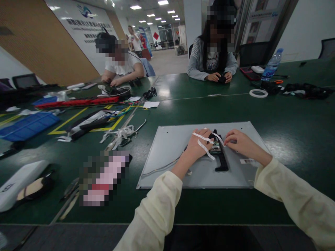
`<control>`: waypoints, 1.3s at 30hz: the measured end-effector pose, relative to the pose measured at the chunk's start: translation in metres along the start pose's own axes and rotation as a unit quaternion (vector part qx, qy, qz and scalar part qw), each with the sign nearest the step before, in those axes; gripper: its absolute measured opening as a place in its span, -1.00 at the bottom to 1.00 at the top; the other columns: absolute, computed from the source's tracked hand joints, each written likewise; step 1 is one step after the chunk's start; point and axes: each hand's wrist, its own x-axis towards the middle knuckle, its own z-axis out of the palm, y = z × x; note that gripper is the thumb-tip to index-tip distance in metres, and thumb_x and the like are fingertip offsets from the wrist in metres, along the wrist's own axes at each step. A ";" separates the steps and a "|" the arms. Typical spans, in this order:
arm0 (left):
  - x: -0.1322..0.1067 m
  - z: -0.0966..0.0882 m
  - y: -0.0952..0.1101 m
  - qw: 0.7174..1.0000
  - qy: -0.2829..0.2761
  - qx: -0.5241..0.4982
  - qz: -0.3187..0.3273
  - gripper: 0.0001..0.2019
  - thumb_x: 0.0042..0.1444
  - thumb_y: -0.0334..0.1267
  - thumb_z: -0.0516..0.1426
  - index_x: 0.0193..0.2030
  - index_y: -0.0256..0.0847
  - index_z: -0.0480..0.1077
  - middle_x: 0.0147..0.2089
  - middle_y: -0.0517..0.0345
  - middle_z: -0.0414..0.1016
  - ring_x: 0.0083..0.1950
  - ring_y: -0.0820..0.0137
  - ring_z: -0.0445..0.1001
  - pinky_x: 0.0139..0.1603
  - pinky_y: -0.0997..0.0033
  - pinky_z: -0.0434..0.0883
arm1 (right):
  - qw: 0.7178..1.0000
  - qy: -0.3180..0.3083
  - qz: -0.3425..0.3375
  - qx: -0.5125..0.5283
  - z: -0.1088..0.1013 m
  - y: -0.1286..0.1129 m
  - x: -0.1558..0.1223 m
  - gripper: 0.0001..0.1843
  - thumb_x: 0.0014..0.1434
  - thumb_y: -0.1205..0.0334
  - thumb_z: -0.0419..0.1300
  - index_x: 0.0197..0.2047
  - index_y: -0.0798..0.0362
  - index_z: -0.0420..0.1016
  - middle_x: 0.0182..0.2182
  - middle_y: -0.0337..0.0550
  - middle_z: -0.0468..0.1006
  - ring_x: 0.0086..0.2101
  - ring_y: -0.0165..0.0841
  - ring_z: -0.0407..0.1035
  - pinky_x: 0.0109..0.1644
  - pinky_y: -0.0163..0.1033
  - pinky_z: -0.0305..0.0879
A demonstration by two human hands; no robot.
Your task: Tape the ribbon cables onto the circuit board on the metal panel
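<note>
Locating the black-framed device (223, 161): it lies right of centre in the frame, on a grey panel (163, 160), with part of its circuit board (216, 147) exposed. Its long axis runs from the upper to the lower part of the frame, tilted slightly. The left hand (197, 144) is the nearer one; it covers the device's left side, palm down. Whether its fingers grasp the frame cannot be determined. Two paper-like strips (206, 149) lie across the back of this hand.

The right hand (239, 143) is positioned just right of the device's upper half. Its thumb and fingertips are drawn together and appear to pinch the lower end of a white strip (218, 137), which spans the gap between the hands. From these fingertips, the device lies toward the left and lower left.

A thin cable (163, 166) extends across the panel to the lower left. The green surface (290, 129) supports the panel. Loose white strips (125, 133) lie left of it; a tape roll (258, 93) lies at upper right, near a bottle (272, 65).
</note>
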 end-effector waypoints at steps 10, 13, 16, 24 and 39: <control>-0.003 0.004 -0.007 0.998 0.005 0.013 0.058 -0.66 0.31 -0.18 -0.11 0.15 -0.03 0.30 0.22 0.14 0.36 0.28 0.32 0.22 0.32 -0.02 -0.07 | 1.000 0.005 -0.002 0.008 0.002 -0.002 0.000 -0.83 0.10 0.33 0.11 -0.41 0.04 0.54 -0.22 -0.07 0.38 -0.18 -0.27 0.34 0.01 -0.07 0.25; -0.004 -0.001 -0.007 0.998 -0.029 0.014 0.059 -0.63 0.31 -0.15 -0.12 0.19 -0.02 0.25 0.26 0.14 0.31 0.30 0.33 0.20 0.32 -0.02 -0.07 | 1.000 0.009 0.000 0.006 0.003 -0.001 0.000 -0.83 0.10 0.33 0.11 -0.41 0.04 0.53 -0.23 -0.07 0.38 -0.18 -0.27 0.33 0.02 -0.07 0.25; -0.005 -0.007 -0.005 0.998 -0.050 0.015 0.046 -0.62 0.32 -0.15 -0.14 0.21 -0.02 0.24 0.28 0.13 0.28 0.31 0.34 0.18 0.32 0.00 -0.08 | 1.000 0.010 -0.003 0.005 0.003 -0.001 0.000 -0.84 0.09 0.33 0.12 -0.41 0.05 0.53 -0.23 -0.07 0.39 -0.18 -0.28 0.33 0.02 -0.09 0.25; -0.006 -0.009 -0.002 0.998 -0.055 0.027 0.033 -0.61 0.31 -0.17 -0.14 0.22 0.00 0.23 0.29 0.15 0.26 0.35 0.33 0.12 0.35 0.02 -0.13 | 1.000 0.002 -0.002 0.007 0.000 -0.002 0.000 -0.83 0.10 0.34 0.11 -0.40 0.04 0.54 -0.22 -0.07 0.39 -0.16 -0.28 0.34 0.02 -0.10 0.25; -0.005 -0.009 0.000 0.999 -0.026 -0.014 0.023 -0.65 0.30 -0.18 -0.11 0.16 -0.08 0.29 0.24 0.08 0.33 0.30 0.30 0.20 0.34 -0.01 -0.09 | 1.000 0.015 -0.016 0.011 -0.001 -0.007 0.000 -0.85 0.08 0.34 0.13 -0.41 0.04 0.53 -0.24 -0.09 0.42 -0.20 -0.29 0.36 -0.01 -0.08 0.26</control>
